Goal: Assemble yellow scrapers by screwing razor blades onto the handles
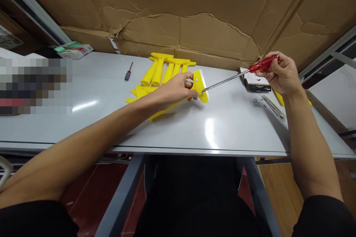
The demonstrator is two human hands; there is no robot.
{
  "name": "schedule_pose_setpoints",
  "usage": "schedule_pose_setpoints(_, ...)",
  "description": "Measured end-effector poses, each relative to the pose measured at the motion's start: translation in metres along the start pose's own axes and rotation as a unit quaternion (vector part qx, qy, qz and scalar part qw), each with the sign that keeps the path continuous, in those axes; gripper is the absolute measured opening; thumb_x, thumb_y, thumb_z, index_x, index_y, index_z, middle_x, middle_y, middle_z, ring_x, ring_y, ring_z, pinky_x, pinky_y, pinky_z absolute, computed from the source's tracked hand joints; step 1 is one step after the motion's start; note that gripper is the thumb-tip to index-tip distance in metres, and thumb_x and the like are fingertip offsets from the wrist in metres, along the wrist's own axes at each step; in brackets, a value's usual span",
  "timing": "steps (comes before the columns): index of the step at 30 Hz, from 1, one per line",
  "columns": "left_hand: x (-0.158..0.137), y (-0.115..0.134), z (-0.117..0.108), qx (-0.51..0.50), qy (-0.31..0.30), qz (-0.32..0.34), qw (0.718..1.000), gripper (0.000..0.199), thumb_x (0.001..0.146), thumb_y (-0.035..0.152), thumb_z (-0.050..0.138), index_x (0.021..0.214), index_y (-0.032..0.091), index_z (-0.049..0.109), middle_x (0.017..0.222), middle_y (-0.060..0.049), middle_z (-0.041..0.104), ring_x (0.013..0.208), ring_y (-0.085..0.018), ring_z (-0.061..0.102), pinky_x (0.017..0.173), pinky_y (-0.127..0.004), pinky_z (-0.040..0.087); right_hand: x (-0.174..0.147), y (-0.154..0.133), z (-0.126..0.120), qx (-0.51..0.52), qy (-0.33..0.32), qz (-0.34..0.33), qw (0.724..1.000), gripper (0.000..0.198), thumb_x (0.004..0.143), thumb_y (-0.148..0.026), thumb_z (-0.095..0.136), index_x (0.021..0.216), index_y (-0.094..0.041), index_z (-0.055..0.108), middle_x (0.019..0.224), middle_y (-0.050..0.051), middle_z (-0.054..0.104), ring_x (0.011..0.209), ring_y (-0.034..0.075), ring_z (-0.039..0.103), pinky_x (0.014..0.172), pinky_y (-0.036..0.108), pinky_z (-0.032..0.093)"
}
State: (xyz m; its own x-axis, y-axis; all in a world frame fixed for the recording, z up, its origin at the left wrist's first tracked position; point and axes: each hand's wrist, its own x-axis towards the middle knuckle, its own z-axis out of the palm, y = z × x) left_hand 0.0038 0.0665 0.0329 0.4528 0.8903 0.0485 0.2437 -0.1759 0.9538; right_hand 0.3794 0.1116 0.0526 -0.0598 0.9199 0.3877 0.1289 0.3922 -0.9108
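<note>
Both forearms reach over the table [167,133]: left hand [175,89] pinning a yellow scraper [200,86], right hand [280,72] gripping a red screwdriver [236,76], tip at its lower screw, probably mid-fastening; finished-looking scrapers [167,68] behind.

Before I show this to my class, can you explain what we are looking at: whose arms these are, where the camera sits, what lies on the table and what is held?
One picture, from a camera worn on a person's head, looking down at their own bare arms. The left hand grips a yellow scraper. The right hand holds a red-handled screwdriver, its tip at the scraper's head. On the grey table lie more yellow scrapers, a small screwdriver, a small box and loose small metal parts.
</note>
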Motion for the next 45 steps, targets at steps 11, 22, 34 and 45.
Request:
schedule_pose_setpoints(11,-0.001,-0.004,0.003,-0.016,0.007,0.035,0.999,0.047,0.058,0.015,0.093,0.093,0.023,0.062,0.058,0.007,0.053,0.068,-0.020,0.068,0.063,-0.033,0.058,-0.001,0.004,0.001,0.020,-0.031,0.000,0.999,0.061,0.071,-0.057,0.091,0.107,-0.017,0.063,0.094,0.008,0.069,0.071,0.011,0.064,0.068,0.033,0.056)
schedule_pose_setpoints(22,-0.001,-0.008,0.003,-0.027,0.012,0.021,0.999,0.053,0.055,0.016,0.097,0.097,0.023,0.066,0.071,0.001,0.067,0.075,-0.022,0.071,0.070,-0.038,0.064,0.001,0.006,-0.006,0.000,-0.023,0.010,1.000,0.064,0.070,-0.060,0.091,0.108,-0.018,0.063,0.098,0.010,0.070,0.083,0.013,0.068,0.075,0.037,0.058)
schedule_pose_setpoints(34,-0.003,-0.004,0.004,0.007,0.013,0.021,1.000,0.050,0.059,0.019,0.098,0.100,0.022,0.068,0.066,0.002,0.064,0.075,-0.025,0.073,0.072,-0.041,0.065,-0.002,-0.004,-0.005,0.006,-0.023,-0.003,1.000,0.065,0.068,-0.059,0.092,0.108,-0.017,0.063,0.105,0.014,0.073,0.081,0.013,0.069,0.066,0.031,0.057)
schedule_pose_setpoints(45,-0.017,0.027,0.016,0.025,0.046,-0.089,0.995,0.050,0.067,0.016,0.093,0.108,0.018,0.066,0.072,0.006,0.065,0.079,-0.016,0.072,0.076,-0.028,0.061,-0.004,-0.005,-0.004,0.068,-0.057,-0.042,0.995,0.043,0.077,-0.048,0.092,0.103,-0.020,0.073,0.093,0.004,0.075,0.073,0.014,0.074,0.066,0.025,0.069)
